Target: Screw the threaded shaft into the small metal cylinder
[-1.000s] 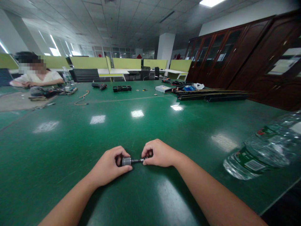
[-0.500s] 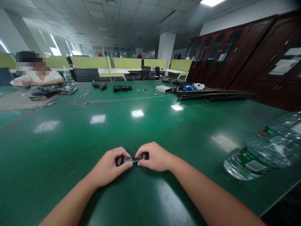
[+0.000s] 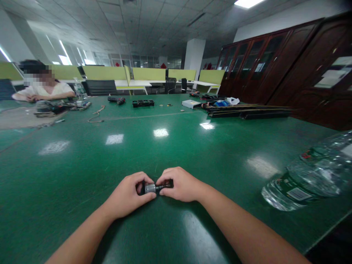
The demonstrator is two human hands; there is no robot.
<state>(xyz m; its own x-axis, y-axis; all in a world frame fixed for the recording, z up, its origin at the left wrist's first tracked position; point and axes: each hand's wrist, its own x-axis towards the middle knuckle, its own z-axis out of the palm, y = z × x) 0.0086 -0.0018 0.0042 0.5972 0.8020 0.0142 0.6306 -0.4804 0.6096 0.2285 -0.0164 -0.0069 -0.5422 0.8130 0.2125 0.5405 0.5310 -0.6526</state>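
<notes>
A small metal cylinder (image 3: 150, 188) with a thin dark shaft (image 3: 160, 187) on its right lies crosswise between my two hands, close to the green tabletop (image 3: 170, 150). My left hand (image 3: 129, 194) has its thumb and fingers round the cylinder. The thumb and fingers of my right hand (image 3: 180, 184) are closed about the shaft, whose far end shows dark inside the curled fingers. The fingertips of the two hands are a small gap apart.
A large clear bottle (image 3: 302, 183) lies on its side at the right. Toward the back right are dark long bars (image 3: 247, 110) and a silver box (image 3: 191, 104). A black part (image 3: 143, 103) and a drill (image 3: 116, 100) sit farther back. A person (image 3: 45, 88) sits at the far left.
My fingers have shifted slightly around the piece, and more of the metal cylinder and the shaft shows. Both arms are nearly where they were.
</notes>
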